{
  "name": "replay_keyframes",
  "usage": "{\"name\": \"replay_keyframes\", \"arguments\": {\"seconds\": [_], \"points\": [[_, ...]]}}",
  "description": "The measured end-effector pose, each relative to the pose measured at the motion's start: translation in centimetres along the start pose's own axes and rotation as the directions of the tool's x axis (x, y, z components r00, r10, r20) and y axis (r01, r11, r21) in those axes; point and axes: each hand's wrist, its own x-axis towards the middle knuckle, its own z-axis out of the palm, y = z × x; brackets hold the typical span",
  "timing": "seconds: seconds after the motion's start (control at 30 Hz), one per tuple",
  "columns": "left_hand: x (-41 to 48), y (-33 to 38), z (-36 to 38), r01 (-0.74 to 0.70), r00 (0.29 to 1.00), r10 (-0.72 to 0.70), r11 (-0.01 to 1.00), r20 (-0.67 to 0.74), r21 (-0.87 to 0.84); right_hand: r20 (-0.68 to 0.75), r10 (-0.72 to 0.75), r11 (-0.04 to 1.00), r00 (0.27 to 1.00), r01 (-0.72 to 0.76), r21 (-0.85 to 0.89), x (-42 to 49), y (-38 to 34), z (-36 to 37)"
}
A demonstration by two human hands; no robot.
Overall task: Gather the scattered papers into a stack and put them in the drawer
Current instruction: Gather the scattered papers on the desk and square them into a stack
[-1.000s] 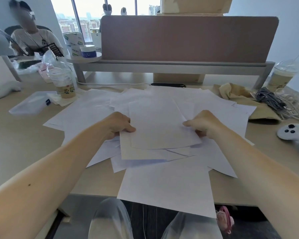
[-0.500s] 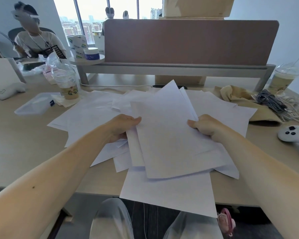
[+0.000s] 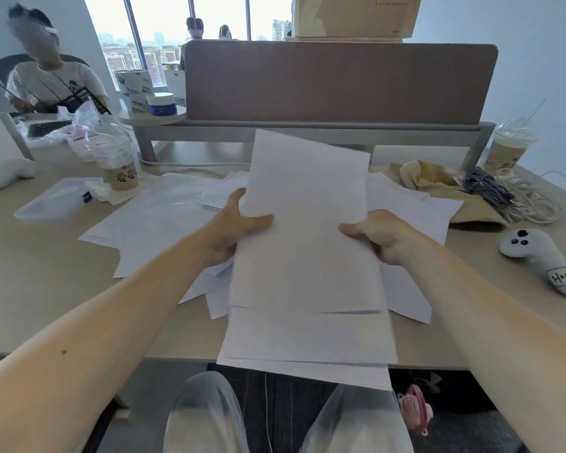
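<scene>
**Papers in hand above the surface**

Nearest: one sheet overhangs the front edge of the surface, above the person's knees.

Held item: a bundle of papers, lifted and tilted with its far end raised, its near edge over the overhanging sheet. The left hand grasps the bundle's left edge, thumb on top, fingers beneath. The right hand grasps the right edge in the same way.

Beneath and around: loose sheets lie spread and overlapping on the surface to the left, with more showing at the right beyond the bundle.

Right side: a white controller; further back, a crumpled paper bag with coiled cables on it, and a lidded drink cup.

Left side: a clear plastic box and a second drink cup.

Far: a brown partition screen with a cardboard box above it; a seated person at far left. No drawer can be made out.
</scene>
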Motion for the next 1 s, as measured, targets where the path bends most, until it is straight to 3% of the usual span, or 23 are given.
{"name": "replay_keyframes", "arguments": {"seconds": [0.1, 0.17, 0.23, 0.4, 0.6, 0.73, 0.8, 0.87, 1.0], "points": [[-0.3, 0.2, -0.9, 0.169, 0.976, -0.136, 0.966, -0.171, 0.193, -0.203, 0.000, 0.981, 0.979, -0.040, -0.191, -0.4, 0.5, -2.5], [-0.3, 0.1, -2.1, 0.235, 0.953, -0.198, 0.962, -0.231, 0.143, -0.269, 0.025, 0.955, 0.963, -0.103, -0.279, -0.7, 1.1, -4.3], [-0.8, 0.5, -2.7, 0.275, 0.945, -0.253, 0.958, -0.205, 0.084, -0.268, 0.064, 0.937, 0.961, -0.150, -0.316, -1.0, 1.5, -5.4], [-1.7, 0.4, -0.8, 0.332, 0.941, -0.327, 0.941, -0.084, 0.059, -0.204, 0.149, 0.971, 0.968, -0.182, -0.157, -1.5, 1.8, -4.9], [-1.4, -0.8, 1.5, 0.274, 0.960, -0.267, 0.957, -0.079, 0.092, -0.163, 0.154, 0.978, 0.975, -0.174, -0.113, -1.5, 2.5, -3.5], [-1.3, -1.3, 1.5, 0.234, 0.968, -0.250, 0.897, -0.005, 0.375, -0.103, 0.139, 0.984, 0.985, -0.149, -0.093, -2.2, 2.6, -2.7], [-1.4, -1.2, 1.6, 0.206, 0.974, -0.227, 0.877, -0.004, 0.435, -0.074, 0.112, 0.991, 0.991, -0.117, -0.069, -2.3, 2.4, -2.4], [-1.2, -1.0, 1.4, 0.158, 0.987, -0.161, 0.908, -0.024, 0.389, -0.075, 0.067, 0.998, 0.995, -0.068, -0.007, -2.3, 2.0, -2.5], [-0.4, -0.3, 1.8, 0.034, 0.997, -0.025, 0.993, -0.074, 0.115, -0.041, 0.004, 0.987, 0.999, 0.003, 0.162, -1.6, 1.2, -2.2]]}}
